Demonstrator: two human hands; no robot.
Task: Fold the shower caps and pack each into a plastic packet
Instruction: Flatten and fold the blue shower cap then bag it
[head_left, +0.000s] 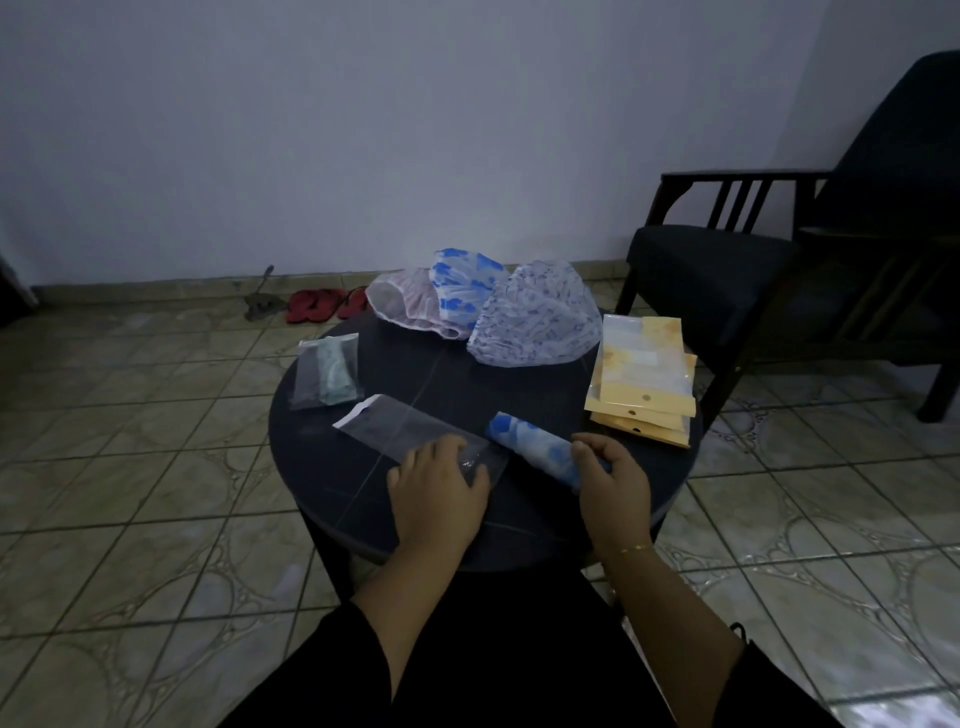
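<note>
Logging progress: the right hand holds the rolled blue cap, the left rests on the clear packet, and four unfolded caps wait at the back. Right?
Not quite. The head view shows three unfolded caps at the back, not four. The right hand, rolled blue cap, left hand and clear packet are as stated.

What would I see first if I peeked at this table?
You'd spot the three puffy shower caps bunched at the far side of the round dark table. Nearer, the right hand holds a blue-and-white rolled cap, while the left hand rests on a clear plastic packet. A stack of yellow packets lies at the right edge.
</note>
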